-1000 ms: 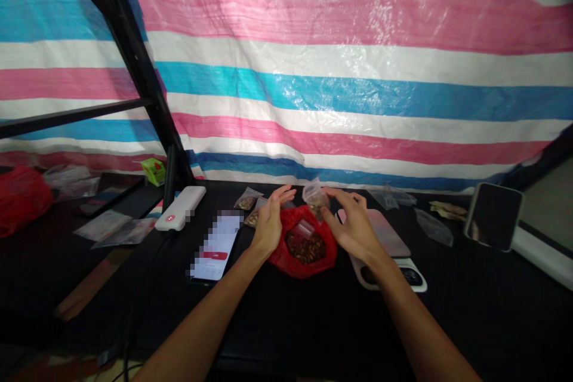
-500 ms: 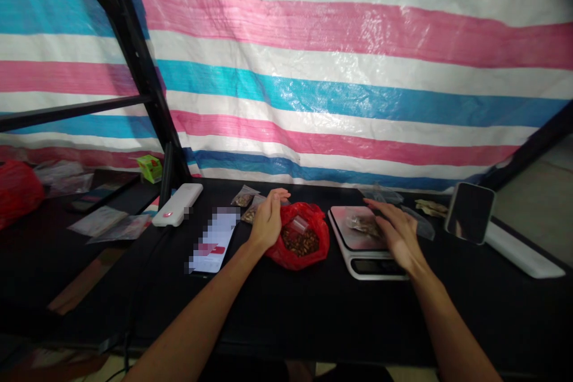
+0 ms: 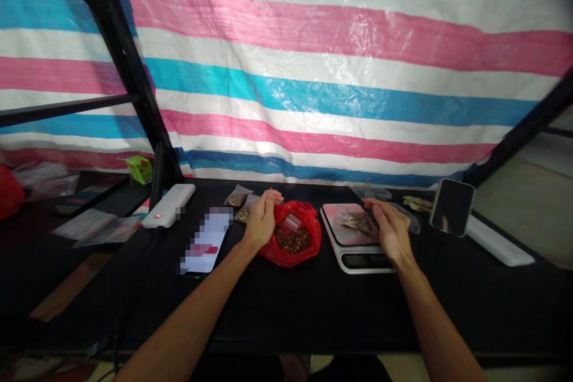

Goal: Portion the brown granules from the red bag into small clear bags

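A plastic sheet (image 3: pixel 313 30) in pink, blue and white stripes hangs behind a black worktop (image 3: pixel 277 310). On the platform of the white scale (image 3: pixel 349 240) lies a small clear bag (image 3: pixel 356 222) of brownish pieces. The right hand (image 3: pixel 393 228) is at the scale's right side, its fingers near that bag, holding nothing visible; contact is unclear. Just left of the scale, a red bag (image 3: pixel 290 258) stands open around loose brown pieces (image 3: pixel 298 243). The left hand (image 3: pixel 261 221) rests along its far-left rim, fingers together; whether they pinch the plastic cannot be told.

Farther left of the scale lie two more filled small bags (image 3: pixel 237 196), seemingly portioned already; the red bag's contents look like what remains. The scale's reading is illegible.

Only a narrow gap separates scale and red bag. Nearer the person than the scale, a broad dark stretch runs to the worktop's front edge.
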### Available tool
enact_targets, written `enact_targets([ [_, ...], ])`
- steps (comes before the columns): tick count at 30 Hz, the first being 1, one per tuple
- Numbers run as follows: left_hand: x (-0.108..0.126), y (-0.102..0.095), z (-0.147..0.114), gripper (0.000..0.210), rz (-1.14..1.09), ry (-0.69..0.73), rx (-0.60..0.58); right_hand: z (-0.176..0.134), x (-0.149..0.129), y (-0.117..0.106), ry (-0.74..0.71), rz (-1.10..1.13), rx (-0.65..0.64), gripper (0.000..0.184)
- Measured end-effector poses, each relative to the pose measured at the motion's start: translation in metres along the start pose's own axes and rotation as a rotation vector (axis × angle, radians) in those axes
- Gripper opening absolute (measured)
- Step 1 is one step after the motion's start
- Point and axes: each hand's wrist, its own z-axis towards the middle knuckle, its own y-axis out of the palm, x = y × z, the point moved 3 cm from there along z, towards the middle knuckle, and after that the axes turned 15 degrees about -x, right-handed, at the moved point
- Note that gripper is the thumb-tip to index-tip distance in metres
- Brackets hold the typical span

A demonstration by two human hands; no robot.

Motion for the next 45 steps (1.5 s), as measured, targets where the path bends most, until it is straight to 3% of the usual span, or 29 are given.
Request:
enact_targets([
  [15, 0.003, -0.002, -0.001, 0.042, 0.009, -0.001, 0.039, -0.003, -0.002, 0.009, -0.072, -0.136, -0.158, 0.042],
  [35, 0.000, -0.003, -0.001, 0.044, 0.024, 0.005, 0.062, -0.004, -0.007, 0.018, -0.118, -0.271, -0.244, 0.043],
  [41, -0.001, -0.002, 0.000, 0.043, 0.020, 0.001, 0.065, -0.003, -0.030, 0.021, -0.195, -0.167, -0.195, 0.040],
  [45, -0.001, -0.002, 0.000, 0.044, 0.030, -0.009, 0.065, -0.012, -0.062, 0.036, -0.316, -0.026, -0.252, 0.036],
])
